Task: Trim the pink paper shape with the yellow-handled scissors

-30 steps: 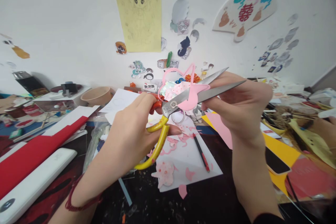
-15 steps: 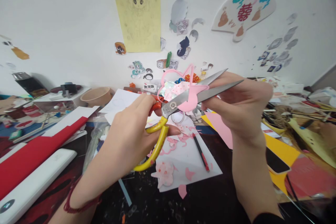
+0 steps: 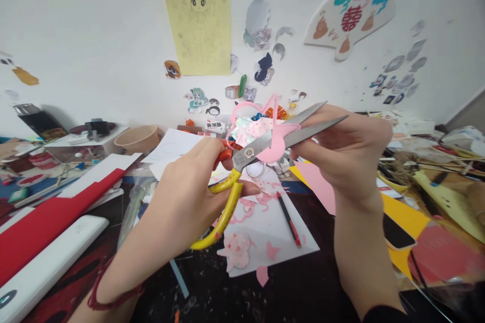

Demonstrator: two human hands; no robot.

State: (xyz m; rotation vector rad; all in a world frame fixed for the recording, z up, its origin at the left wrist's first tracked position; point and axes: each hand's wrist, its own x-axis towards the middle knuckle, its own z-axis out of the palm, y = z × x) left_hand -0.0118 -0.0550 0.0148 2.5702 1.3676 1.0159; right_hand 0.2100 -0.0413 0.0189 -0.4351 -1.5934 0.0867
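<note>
The left hand (image 3: pixel 182 202) is wrapped around the yellow handles of the scissors (image 3: pixel 250 154), its fingers curled tight on the grips with the thumb through the upper loop; the blades stand slightly parted, their long axis running up and to the right from the pivot; between them, just right of the pivot, sits the pink paper shape (image 3: pixel 275 144), a thin looping outline rising from it above the blades; the right hand (image 3: pixel 341 154) is the nearer one to the paper, pinching its right edge between thumb and fingertips just under the blade tips, fingers closed on it; both hands are held up above the table (image 3: pixel 303 287); below the scissors lies a white sheet (image 3: pixel 265 227) strewn with pink scraps, a red and black pencil (image 3: pixel 290 219) on its right side; right of the scissors, past the wrist, lie yellow card (image 3: pixel 401 212) and a dark phone (image 3: pixel 396 234); left of the scissors a red and white board (image 3: pixel 56 207) slants away.
</note>
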